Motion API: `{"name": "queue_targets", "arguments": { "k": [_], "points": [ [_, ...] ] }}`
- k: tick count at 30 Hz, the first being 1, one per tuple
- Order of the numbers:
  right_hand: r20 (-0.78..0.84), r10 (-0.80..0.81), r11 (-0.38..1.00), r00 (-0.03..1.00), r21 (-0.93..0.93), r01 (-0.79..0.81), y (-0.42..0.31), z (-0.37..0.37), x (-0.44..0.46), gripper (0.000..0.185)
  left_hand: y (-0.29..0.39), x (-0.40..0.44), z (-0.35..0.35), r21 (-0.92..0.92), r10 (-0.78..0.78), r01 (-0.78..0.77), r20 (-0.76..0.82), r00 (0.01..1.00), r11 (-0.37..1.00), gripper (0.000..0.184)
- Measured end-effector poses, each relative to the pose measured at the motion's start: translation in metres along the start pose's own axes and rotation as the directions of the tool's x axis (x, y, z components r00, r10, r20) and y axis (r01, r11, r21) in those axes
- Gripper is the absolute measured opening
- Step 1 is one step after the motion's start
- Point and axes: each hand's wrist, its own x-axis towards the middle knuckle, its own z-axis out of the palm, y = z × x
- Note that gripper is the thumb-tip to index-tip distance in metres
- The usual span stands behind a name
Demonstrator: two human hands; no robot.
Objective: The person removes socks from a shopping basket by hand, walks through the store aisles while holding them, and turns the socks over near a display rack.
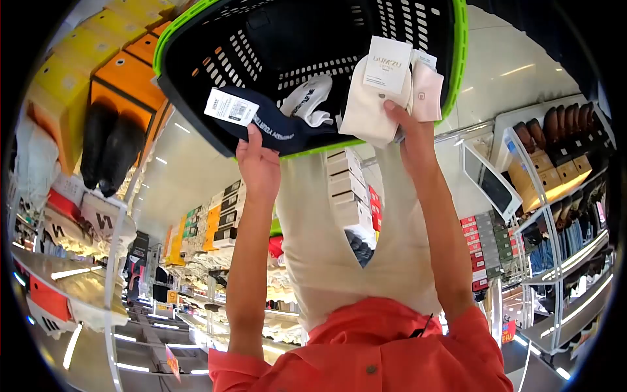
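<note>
My left hand (259, 159) pinches a navy sock (271, 124) with pale lettering, which has a white tag (231, 106) at one end. Between thumb and fingers of my right hand (413, 130) is a pack of cream socks (366, 108) with a white label card (388, 63). A pale pink sock (428, 95) with its own card shows just behind that pack; whether I hold it too I cannot tell. A white sock (310, 98) with black lettering lies between the two hands. All are over a black shopping basket (287, 39) with a bright green rim.
Stacked yellow and orange shoe boxes (127, 78) stand at left, with black boots (112, 153) beside them. Shelves at right carry brown shoes (555, 124) and boxes. A tilted framed panel (491, 179) stands near those shelves. Pale floor (499, 59) shows beyond the basket.
</note>
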Motion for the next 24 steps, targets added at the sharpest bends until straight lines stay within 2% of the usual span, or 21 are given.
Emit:
{"name": "queue_targets", "arguments": {
  "k": [2, 5, 6, 7, 8, 9, 10, 11, 12, 13, 14, 16, 17, 18, 19, 20, 21, 22, 24],
  "points": [
    [-0.015, -0.01, 1.0, 1.0, -0.007, 0.01, -0.008, 0.003, -0.021, 0.055, 0.014, -0.033, 0.013, -0.046, 0.013, -0.015, -0.046, 0.999, 0.999, 0.023],
    [0.015, -0.054, 0.997, 0.998, -0.055, 0.055, -0.022, -0.003, -0.048, 0.055, 0.036, -0.08, 0.024, -0.148, 0.019, -0.005, 0.096, 0.995, 0.989, 0.022],
    [0.024, 0.005, 0.998, 1.0, -0.06, -0.003, -0.025, -0.007, -0.056, 0.056, 0.043, -0.092, 0.024, -0.242, -0.068, 0.094, 0.116, 0.991, 0.966, 0.025],
    [0.026, 0.074, 0.995, 0.997, -0.062, -0.073, -0.027, -0.011, -0.071, 0.056, 0.052, -0.111, 0.03, -0.229, -0.128, 0.151, 0.114, 0.985, 0.962, 0.025],
    [0.018, 0.063, 0.996, 0.998, -0.058, -0.062, -0.03, -0.012, -0.085, 0.056, 0.069, -0.129, 0.045, -0.214, -0.181, 0.202, 0.114, 0.977, 0.956, 0.025],
    [0.057, 0.026, 0.994, 0.998, -0.106, -0.02, -0.036, -0.013, -0.094, 0.058, 0.089, -0.145, 0.065, 0.179, -0.08, 0.023, 0.318, 0.945, 0.984, 0.026],
    [0.094, 0.005, 0.989, 0.996, -0.149, 0.01, -0.04, -0.012, -0.108, 0.059, 0.105, -0.162, 0.077, 0.499, -0.071, -0.232, 0.515, 0.854, 0.835, 0.028],
    [0.099, 0.028, 0.99, 0.995, -0.141, -0.014, -0.05, -0.005, -0.125, 0.061, 0.102, -0.17, 0.074, 0.501, -0.069, -0.24, 0.522, 0.85, 0.831, 0.028],
    [0.1, 0.015, 0.991, 0.995, -0.134, -0.001, -0.058, 0.0, -0.138, 0.061, 0.088, -0.171, 0.063, 0.369, -0.19, 0.076, 0.283, 0.94, 0.926, 0.03],
    [0.139, 0.02, 0.991, 0.99, -0.136, -0.001, -0.064, 0.003, -0.154, 0.064, 0.073, -0.173, 0.053, 0.142, -0.367, 0.356, 0.055, 0.929, 0.924, 0.033],
    [0.181, 0.022, 0.99, 0.983, -0.143, 0.004, -0.07, 0.006, -0.165, 0.068, 0.062, -0.175, 0.053, -0.148, -0.564, 0.547, -0.118, 0.817, 0.824, 0.036],
    [0.179, 0.025, 0.993, 0.984, -0.116, -0.004, -0.079, 0.014, -0.19, 0.065, 0.054, -0.188, 0.072, 0.03, -0.351, 0.351, 0.013, 0.936, 0.936, 0.037],
    [0.189, 0.019, 0.993, 0.982, -0.118, 0.003, -0.085, 0.019, -0.201, 0.065, 0.055, -0.201, 0.086, 0.377, -0.164, 0.139, 0.035, 0.986, 0.916, 0.039],
    [0.195, 0.019, 0.993, 0.981, -0.117, 0.004, -0.089, 0.024, -0.214, 0.064, 0.054, -0.21, 0.091, 0.426, -0.048, 0.038, 0.013, 0.999, 0.904, 0.048],
    [0.143, 0.048, 0.985, 0.989, -0.17, -0.024, -0.088, 0.024, -0.221, 0.064, 0.057, -0.215, 0.093, 0.631, 0.107, -0.129, 0.072, 0.992, 0.765, 0.05],
    [0.145, 0.03, 0.987, 0.989, -0.162, -0.006, -0.09, 0.025, -0.23, 0.064, 0.061, -0.221, 0.094, 0.786, 0.244, -0.273, 0.161, 0.956, 0.554, 0.053],
    [0.132, -0.004, 0.989, 0.991, -0.148, 0.024, -0.092, 0.028, -0.24, 0.06, 0.067, -0.224, 0.096, 0.833, 0.403, -0.501, 0.386, 0.83, 0.235, 0.048],
    [0.124, -0.043, 0.989, 0.991, -0.135, 0.06, -0.096, 0.03, -0.246, 0.057, 0.072, -0.234, 0.099, 0.881, 0.438, -0.427, 0.307, 0.845, 0.205, 0.036],
    [0.123, -0.083, 0.982, 0.989, -0.159, 0.102, -0.102, 0.034, -0.259, 0.053, 0.085, -0.243, 0.094, 0.878, 0.385, -0.454, 0.37, 0.846, 0.153, 0.029]
  ]
}}
